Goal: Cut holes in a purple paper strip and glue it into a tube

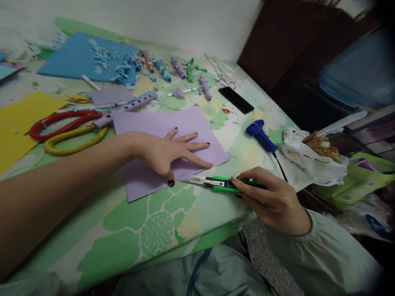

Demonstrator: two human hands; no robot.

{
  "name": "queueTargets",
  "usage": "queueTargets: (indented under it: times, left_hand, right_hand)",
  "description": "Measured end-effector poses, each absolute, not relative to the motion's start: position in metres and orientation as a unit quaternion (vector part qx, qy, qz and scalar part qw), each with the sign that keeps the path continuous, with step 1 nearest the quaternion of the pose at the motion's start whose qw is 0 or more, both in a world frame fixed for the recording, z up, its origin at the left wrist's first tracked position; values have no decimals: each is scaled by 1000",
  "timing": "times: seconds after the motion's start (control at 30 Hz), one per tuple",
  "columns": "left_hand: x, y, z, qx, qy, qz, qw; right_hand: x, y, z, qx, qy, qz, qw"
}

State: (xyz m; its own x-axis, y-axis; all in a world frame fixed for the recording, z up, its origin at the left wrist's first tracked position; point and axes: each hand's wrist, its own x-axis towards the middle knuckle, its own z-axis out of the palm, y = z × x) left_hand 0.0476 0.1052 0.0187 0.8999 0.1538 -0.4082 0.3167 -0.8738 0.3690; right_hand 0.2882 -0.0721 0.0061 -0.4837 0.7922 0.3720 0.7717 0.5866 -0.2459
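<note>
My left hand lies flat with its fingers spread on a sheet of purple paper. Its thumb rests close to the sheet's near edge. In my right hand is a green and black utility knife, its blade out and pointing left. The blade tip is at the near edge of the purple paper, just right of my left thumb. Scissors with one red and one yellow handle loop lie left of the sheet, beside a purple paper roll with dark dots.
A blue foam sheet with paper scraps lies at the back, near several fringed paper rolls. A black phone, a blue glue gun with a cord and a white plastic bag are at the right. Yellow paper lies left.
</note>
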Motion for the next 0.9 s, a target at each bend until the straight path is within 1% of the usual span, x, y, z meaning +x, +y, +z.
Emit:
queueTargets:
  times: [0.43, 0.57, 0.73, 0.9]
  left_hand:
    - [47, 104, 20, 951, 127, -165, 229]
    - [46, 102, 21, 954, 130, -162, 217]
    - [24, 83, 24, 949, 206, -152, 184]
    - [-14, 68, 20, 941, 249, -167, 156]
  right_hand:
    - [285, -71, 6, -449, -866, 20, 220]
    - [285, -71, 7, -449, -866, 26, 219]
    - [287, -73, 6, -452, -864, 28, 218]
    - [288, -72, 4, -451, -863, 26, 224]
